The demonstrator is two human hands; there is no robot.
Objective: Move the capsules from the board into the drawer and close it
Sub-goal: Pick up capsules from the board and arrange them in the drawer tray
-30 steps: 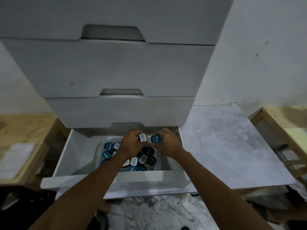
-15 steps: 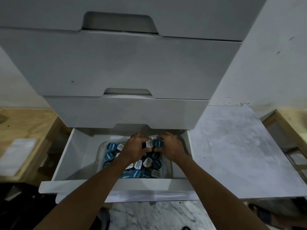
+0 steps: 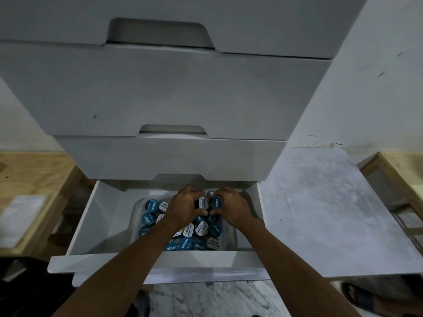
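The bottom white drawer stands pulled out. Inside it a clear plastic tub holds several capsules with blue or white lids. My left hand is over the tub's far side, fingers closed on a white-lidded capsule. Right beside it, my right hand grips a blue-lidded capsule. Both held capsules sit just above the pile. The marble board lies to the right of the drawer with no capsules on its visible surface.
Closed white drawers tower above the open one. Wooden benches stand at the left and right. A sandalled foot shows at the lower right on the marble floor.
Both hands have sunk a little lower over the tub with their capsules still gripped. The view has come closer to the drawer.
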